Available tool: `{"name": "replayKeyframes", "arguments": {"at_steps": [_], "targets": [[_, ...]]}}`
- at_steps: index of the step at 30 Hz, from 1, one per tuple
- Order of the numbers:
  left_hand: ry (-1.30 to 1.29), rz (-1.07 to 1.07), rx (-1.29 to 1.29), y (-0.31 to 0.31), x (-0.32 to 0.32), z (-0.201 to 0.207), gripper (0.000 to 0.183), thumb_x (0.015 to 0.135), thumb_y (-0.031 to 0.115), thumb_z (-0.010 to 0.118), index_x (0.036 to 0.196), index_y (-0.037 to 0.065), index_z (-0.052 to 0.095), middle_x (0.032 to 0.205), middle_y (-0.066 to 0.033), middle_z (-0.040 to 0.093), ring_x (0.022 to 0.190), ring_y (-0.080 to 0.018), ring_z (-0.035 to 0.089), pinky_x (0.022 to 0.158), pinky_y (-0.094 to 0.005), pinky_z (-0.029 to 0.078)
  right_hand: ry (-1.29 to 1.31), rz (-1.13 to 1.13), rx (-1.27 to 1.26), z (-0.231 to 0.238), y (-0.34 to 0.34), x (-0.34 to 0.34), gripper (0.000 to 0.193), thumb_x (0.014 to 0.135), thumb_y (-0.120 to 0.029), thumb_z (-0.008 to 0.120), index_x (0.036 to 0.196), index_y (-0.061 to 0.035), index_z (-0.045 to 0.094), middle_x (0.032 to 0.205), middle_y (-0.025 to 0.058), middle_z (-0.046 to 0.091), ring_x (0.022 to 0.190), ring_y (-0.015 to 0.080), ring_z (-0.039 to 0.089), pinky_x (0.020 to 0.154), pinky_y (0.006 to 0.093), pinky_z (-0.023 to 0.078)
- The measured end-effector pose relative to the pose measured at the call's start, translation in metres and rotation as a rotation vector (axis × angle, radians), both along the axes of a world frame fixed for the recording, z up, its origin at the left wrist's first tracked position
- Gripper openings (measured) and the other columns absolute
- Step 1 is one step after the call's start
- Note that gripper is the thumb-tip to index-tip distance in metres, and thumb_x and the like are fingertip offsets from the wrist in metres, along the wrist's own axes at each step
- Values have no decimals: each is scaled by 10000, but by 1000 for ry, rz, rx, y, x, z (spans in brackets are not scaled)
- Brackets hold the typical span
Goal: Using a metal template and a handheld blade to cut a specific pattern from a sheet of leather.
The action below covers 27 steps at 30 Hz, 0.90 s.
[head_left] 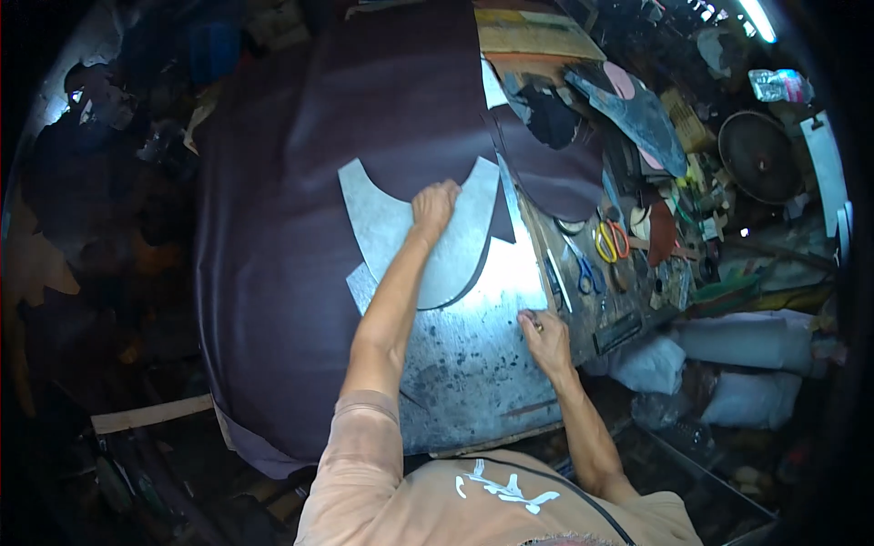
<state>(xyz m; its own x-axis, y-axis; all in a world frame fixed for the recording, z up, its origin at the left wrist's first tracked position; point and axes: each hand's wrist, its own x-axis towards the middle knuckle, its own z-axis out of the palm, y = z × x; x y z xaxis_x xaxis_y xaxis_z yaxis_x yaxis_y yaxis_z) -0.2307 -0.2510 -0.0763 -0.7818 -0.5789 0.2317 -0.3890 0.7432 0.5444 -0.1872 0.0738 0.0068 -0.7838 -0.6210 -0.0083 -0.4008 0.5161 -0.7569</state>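
Observation:
My left hand (434, 202) reaches forward and presses with bent fingers on the top edge of a curved grey metal template (401, 238). The template lies on a large dark brown leather sheet (273, 227), which is draped over the left part of a worn metal-topped table (473, 364). My right hand (544, 337) rests on the tabletop near its right edge, fingers curled. Whether it holds anything small is hidden. A cut dark leather piece (555, 173) lies just right of the template.
Orange-handled scissors (611, 241) and blue-handled scissors (587, 273) lie among tools along the table's right side. More templates and scraps are piled at the back right. White sacks (728, 341) sit below on the right. A round dark disc (757, 156) stands far right.

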Motion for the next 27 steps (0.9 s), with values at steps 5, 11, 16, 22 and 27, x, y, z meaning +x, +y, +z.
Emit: {"name": "replayKeyframes", "arguments": {"at_steps": [5, 11, 16, 22, 27], "targets": [[218, 34, -174, -13, 45, 12, 149, 821, 173, 683, 932, 78, 711, 1001, -150, 599, 947, -341, 571, 852, -462, 454, -60, 45, 146, 4, -15, 12, 303, 897, -257, 625, 945, 31, 702, 863, 227, 684, 823, 361, 660, 731, 406, 496], [129, 437, -399, -30, 259, 105, 216, 838, 191, 653, 957, 18, 700, 988, -169, 666, 993, -350, 604, 881, -446, 457, -452, -193, 83, -14, -17, -18, 376, 917, -367, 636, 968, 4, 677, 705, 31, 600, 502, 104, 479, 428, 283, 382], [-414, 1098, -370, 6, 533, 98, 460, 852, 309, 676, 1185, -4, 620, 1138, -243, 601, 1052, -404, 565, 930, -480, 426, -662, -253, -79, -22, -33, -12, 317, 908, -292, 636, 1068, -20, 657, 831, 46, 636, 476, 77, 466, 391, 238, 345], [-645, 1309, 212, -3, 576, 115, 650, 809, 568, 634, 1077, -22, 679, 1088, -285, 645, 1047, -438, 614, 914, -464, 487, -662, -235, -110, -22, -35, -7, 284, 926, -286, 623, 1046, -30, 641, 758, 15, 591, 447, 77, 430, 367, 241, 339], [-137, 1337, 154, -24, 617, 82, 405, 884, 384, 580, 971, 10, 708, 942, -209, 697, 917, -358, 670, 803, -468, 492, -582, -221, -38, -44, -30, -18, 316, 919, -312, 628, 1053, -25, 642, 758, 31, 585, 434, 81, 431, 351, 238, 324]]}}
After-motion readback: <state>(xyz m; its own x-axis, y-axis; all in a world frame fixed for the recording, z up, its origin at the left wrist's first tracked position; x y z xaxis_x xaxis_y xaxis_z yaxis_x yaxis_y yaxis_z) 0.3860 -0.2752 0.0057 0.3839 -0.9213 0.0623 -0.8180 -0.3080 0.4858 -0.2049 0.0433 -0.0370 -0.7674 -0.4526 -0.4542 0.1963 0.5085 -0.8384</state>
